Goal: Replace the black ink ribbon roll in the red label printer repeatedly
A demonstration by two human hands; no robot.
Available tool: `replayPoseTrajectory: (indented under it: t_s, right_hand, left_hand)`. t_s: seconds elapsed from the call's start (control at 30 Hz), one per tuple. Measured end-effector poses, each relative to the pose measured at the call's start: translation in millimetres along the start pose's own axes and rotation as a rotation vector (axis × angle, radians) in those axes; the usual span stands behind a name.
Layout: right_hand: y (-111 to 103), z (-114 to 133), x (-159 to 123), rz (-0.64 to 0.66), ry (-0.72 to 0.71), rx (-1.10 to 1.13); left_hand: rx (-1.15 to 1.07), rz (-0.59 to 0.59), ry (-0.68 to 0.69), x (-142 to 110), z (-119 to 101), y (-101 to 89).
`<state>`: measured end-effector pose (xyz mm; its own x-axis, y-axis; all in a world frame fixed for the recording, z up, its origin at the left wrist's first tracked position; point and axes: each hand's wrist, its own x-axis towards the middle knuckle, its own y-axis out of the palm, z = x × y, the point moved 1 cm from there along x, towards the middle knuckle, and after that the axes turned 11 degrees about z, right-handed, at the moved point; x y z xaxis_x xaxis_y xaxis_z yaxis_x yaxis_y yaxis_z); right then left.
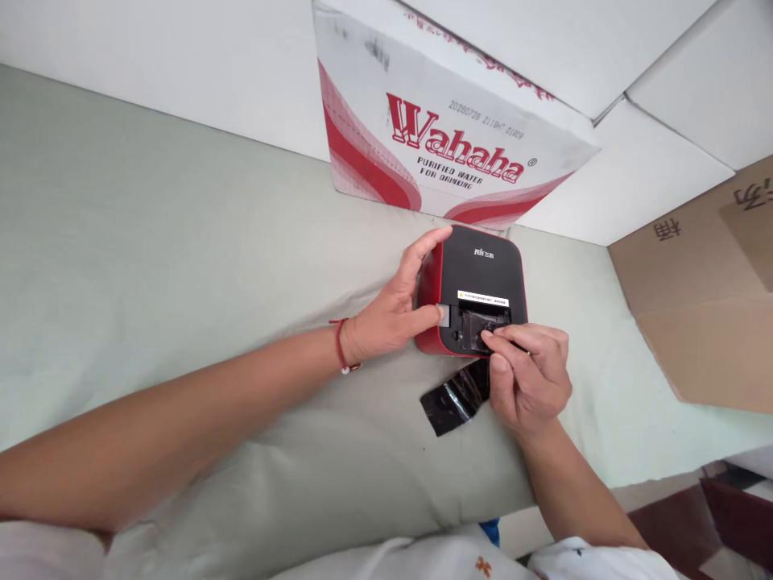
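Machine, red-sided with a black top [483, 270], sits on the pale green cloth [181, 242]; everything below is placed by it. Left hand [392, 314] lies along the machine's left side, spread wide, thumb on its grey button [444, 315], red bracelet [340, 346] at the wrist. Right hand [528, 370] is at the machine's near right corner, fingers drawn in narrow, one fingertip at the dark glossy film [477, 329] in the near opening; I can't tell whether they grip it. Black strip [450, 403] lies just off the machine's near edge. Wahaha carton [374, 121] stands behind the machine; brown cardboard [694, 322], well to its right.
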<state>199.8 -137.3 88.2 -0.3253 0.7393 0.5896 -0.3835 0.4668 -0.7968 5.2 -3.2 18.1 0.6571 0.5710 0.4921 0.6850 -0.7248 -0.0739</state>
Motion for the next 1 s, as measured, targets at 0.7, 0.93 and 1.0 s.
replayPoseTrajectory:
  t_s: [0.7,0.93,1.0]
  right_hand:
    - [-23,-39,101,0.718,0.271,-0.068]
    - [11,-28,143,1.230,0.347,-0.428]
    - [11,-25,143,1.210,0.379,-0.445]
  left_hand:
    - [0.005,-0.038,-0.056,-1,16,-0.6]
    - [-0.008,-0.039,-0.087,1,8,0.2]
    - [0.004,-0.039,-0.086,1,8,-0.4]
